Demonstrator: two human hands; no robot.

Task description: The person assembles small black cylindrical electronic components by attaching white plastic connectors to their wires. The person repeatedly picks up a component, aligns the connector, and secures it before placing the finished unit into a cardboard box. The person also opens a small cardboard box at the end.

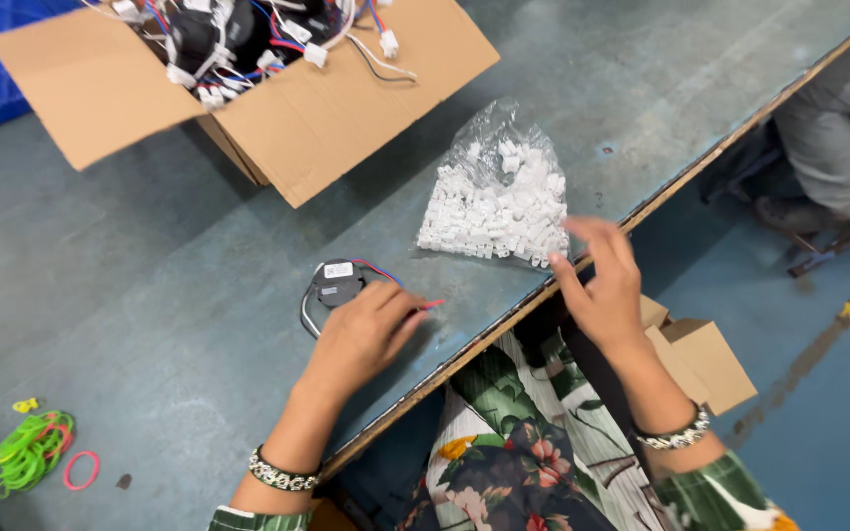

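A small round black fan (pixel 335 282) with a white label and red and blue wires lies on the grey-blue table (pixel 150 295). My left hand (pixel 366 329) rests on its near side, fingers curled over the red wires. My right hand (pixel 602 285) hovers at the table's edge, its fingertips touching the near corner of a clear plastic bag (pixel 499 192) full of small white plastic connectors. Whether those fingers pinch a connector I cannot tell.
An open cardboard box (pixel 277 88) of several black fans with coloured wires stands at the back. Green and pink rubber bands (pixel 36 452) lie at the near left. A small cardboard box (pixel 700 359) sits on the floor. Another person's leg (pixel 828 128) is at the far right.
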